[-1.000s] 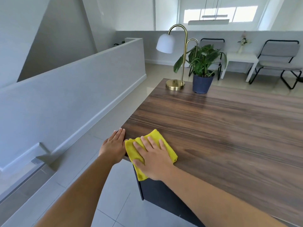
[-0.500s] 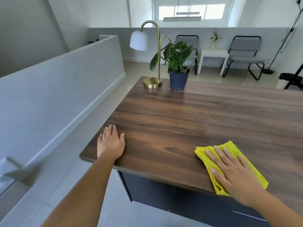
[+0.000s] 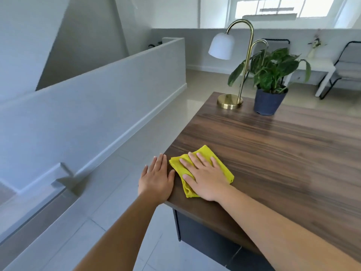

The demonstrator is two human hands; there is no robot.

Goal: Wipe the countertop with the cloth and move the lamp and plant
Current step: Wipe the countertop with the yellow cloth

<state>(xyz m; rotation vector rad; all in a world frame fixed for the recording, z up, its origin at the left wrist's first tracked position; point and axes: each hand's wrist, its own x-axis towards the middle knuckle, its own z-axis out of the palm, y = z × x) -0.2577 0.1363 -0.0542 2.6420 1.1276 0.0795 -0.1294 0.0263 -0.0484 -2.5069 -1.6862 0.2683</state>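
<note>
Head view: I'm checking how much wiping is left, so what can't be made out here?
- Countertop: its right side and near right part are cut off by the frame edge.
- Surface under the cloth and right hand: covered by them.
- Dust or smears: not discernible on the dark wood grain.
- Spots under the lamp base and plant pot: hidden by them.
- Left hand: lies flat at the edge.
</note>
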